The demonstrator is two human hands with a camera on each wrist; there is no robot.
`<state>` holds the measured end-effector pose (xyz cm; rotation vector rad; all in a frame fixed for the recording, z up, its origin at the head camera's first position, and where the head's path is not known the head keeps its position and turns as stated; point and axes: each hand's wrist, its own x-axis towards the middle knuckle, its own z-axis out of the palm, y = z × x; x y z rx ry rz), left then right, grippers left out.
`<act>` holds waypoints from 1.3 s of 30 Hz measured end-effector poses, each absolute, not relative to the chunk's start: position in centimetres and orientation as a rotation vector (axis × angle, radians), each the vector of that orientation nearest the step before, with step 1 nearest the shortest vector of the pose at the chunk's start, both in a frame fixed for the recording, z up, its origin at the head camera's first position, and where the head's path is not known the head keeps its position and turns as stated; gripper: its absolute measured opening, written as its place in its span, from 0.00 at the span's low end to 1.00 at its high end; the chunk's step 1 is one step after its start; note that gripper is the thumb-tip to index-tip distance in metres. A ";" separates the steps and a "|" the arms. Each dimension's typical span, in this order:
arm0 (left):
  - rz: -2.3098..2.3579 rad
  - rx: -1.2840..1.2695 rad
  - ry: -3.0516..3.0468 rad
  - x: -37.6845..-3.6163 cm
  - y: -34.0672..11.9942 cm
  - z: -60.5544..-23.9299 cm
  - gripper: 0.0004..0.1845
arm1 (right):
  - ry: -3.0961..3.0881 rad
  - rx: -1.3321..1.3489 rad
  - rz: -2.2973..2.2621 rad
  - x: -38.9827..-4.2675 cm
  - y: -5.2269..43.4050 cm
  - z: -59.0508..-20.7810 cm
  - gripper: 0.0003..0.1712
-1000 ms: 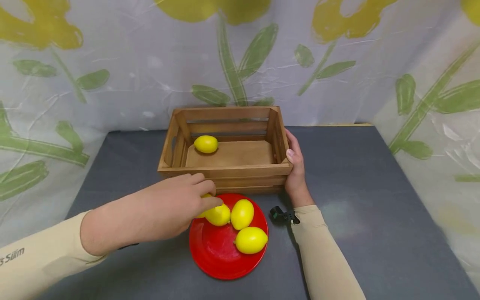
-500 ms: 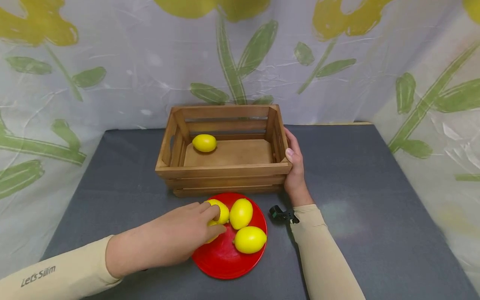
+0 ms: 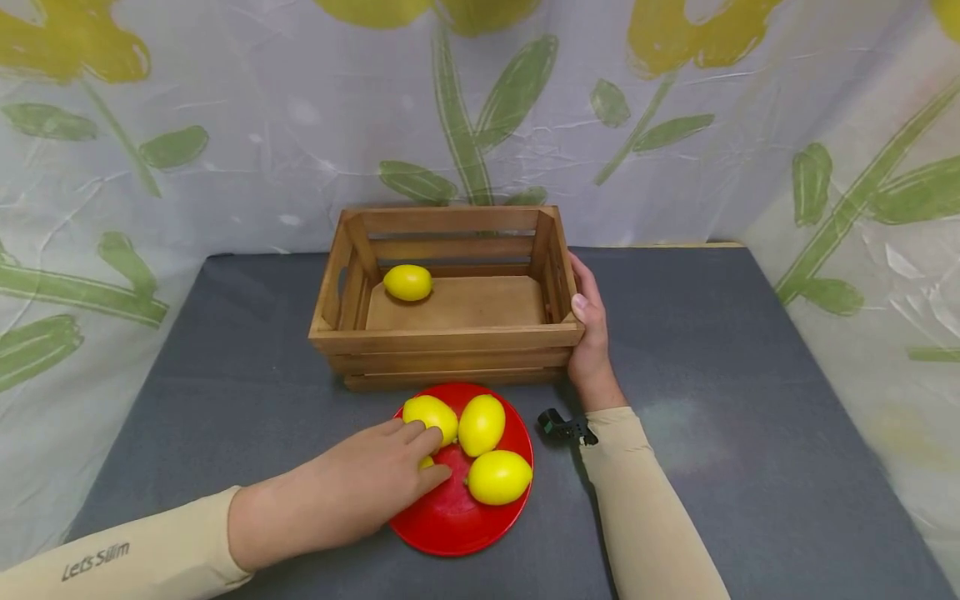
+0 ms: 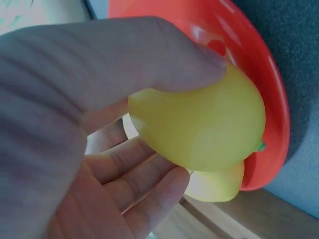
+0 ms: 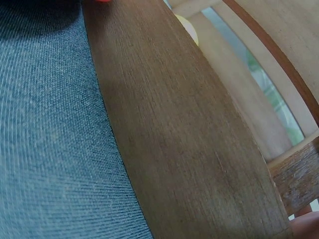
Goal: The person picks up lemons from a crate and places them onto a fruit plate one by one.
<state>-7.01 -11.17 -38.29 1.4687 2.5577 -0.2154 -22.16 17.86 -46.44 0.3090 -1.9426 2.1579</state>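
A red plate [image 3: 450, 525] lies on the grey table in front of a wooden crate [image 3: 446, 340]. Three yellow lemons show whole on the plate: one at the back left [image 3: 431, 412], one in the middle [image 3: 481, 424], one at the right [image 3: 498, 477]. My left hand [image 3: 435, 454] grips another lemon [image 3: 426, 461] at the plate's left; in the left wrist view thumb and fingers curl round this lemon [image 4: 199, 124]. My right hand [image 3: 585, 292] holds the crate's right wall, thumb on the rim. One lemon [image 3: 408, 282] lies inside the crate at the back left.
A grey mat [image 3: 712, 375] covers the table, with bare room left and right of the crate. A plastic sheet printed with flowers [image 3: 225, 125] hangs close behind and at both sides. A small black wrist camera [image 3: 558, 425] sits on my right sleeve.
My left hand has drawn back toward me across the plate, uncovering the back-left lemon, and now grips a lemon nearer the plate's left. The right hand and crate have stayed put.
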 end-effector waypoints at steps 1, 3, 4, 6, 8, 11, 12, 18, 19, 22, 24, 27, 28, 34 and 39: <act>-0.230 1.474 2.563 -7.0 -11.1 -38.4 0.31 | -1.944 0.309 2.157 -22.1 17.9 -46.4 0.44; -0.267 1.487 2.578 -6.9 -11.1 -38.6 0.31 | -1.945 0.309 2.156 -22.1 17.9 -46.4 0.44; -0.287 1.497 2.586 -6.8 -11.0 -38.7 0.30 | -1.945 0.310 2.155 -22.1 17.9 -46.4 0.44; -0.326 1.512 2.597 -6.8 -11.0 -38.8 0.29 | -1.950 0.309 2.150 -22.1 17.9 -46.4 0.44; -0.347 1.510 2.599 -6.7 -10.9 -38.8 0.29 | -1.953 0.310 2.146 -22.2 17.9 -46.4 0.44; -0.356 1.498 2.590 -6.8 -10.9 -38.8 0.31 | -1.958 0.299 2.143 -22.2 17.9 -46.4 0.44; -0.356 1.494 2.586 -6.8 -10.8 -38.8 0.31 | -1.958 0.296 2.143 -22.2 17.9 -46.4 0.44; -0.350 1.492 2.572 -6.8 -10.7 -38.7 0.33 | -1.939 0.317 2.152 -22.2 17.9 -46.3 0.44; -0.353 1.493 2.573 -6.8 -10.7 -38.7 0.33 | -1.935 0.322 2.152 -22.2 18.0 -46.3 0.44; -0.357 1.490 2.572 -6.9 -10.7 -38.6 0.34 | -1.936 0.321 2.149 -22.2 18.0 -46.2 0.44; -0.354 1.487 2.573 -6.9 -10.7 -38.4 0.35 | -1.945 0.318 2.144 -22.2 18.1 -46.3 0.44; -0.343 1.491 2.577 -6.9 -10.7 -38.1 0.35 | -1.951 0.309 2.145 -22.3 18.1 -46.3 0.44; -0.341 1.495 2.579 -6.8 -10.7 -37.9 0.35 | -1.948 0.310 2.147 -22.3 18.1 -46.3 0.44; -0.256 1.509 2.572 -6.9 -10.6 -36.7 0.35 | -1.922 0.322 2.158 -22.2 18.1 -46.4 0.45; -0.151 1.472 2.561 -7.4 -10.5 -35.0 0.35 | -1.910 0.329 2.175 -22.3 18.0 -46.6 0.45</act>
